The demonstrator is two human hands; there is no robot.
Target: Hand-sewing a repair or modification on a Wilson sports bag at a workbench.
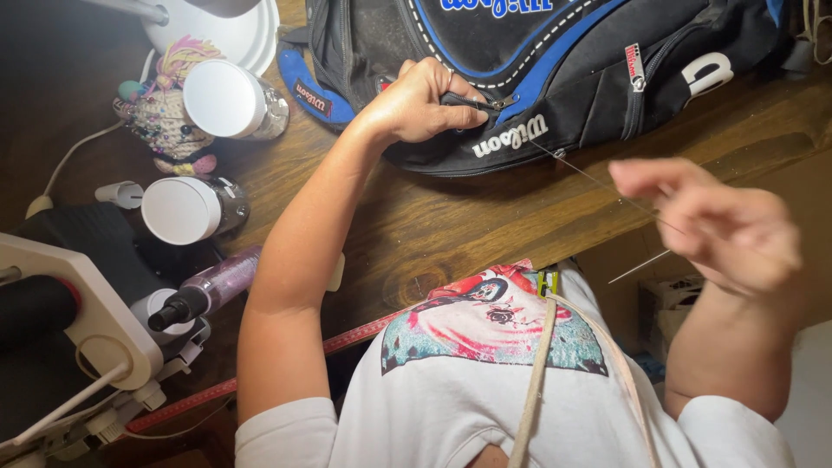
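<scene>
A black and blue sports bag [572,61] lies on the wooden table [451,225]. My left hand [422,102] grips the bag's fabric beside a zipper near its front edge. My right hand [719,227] is raised to the right, blurred, pinching a thin dark thread [589,178] that runs taut back to the bag. A needle [639,267] sticks out below that hand.
Two white-lidded jars [182,210] [227,98], a pincushion doll [165,121], a purple spray bottle [208,290] and a white machine [82,321] crowd the left. A red measuring tape [260,381] runs along the table's near edge. A white bowl [234,30] sits at the back.
</scene>
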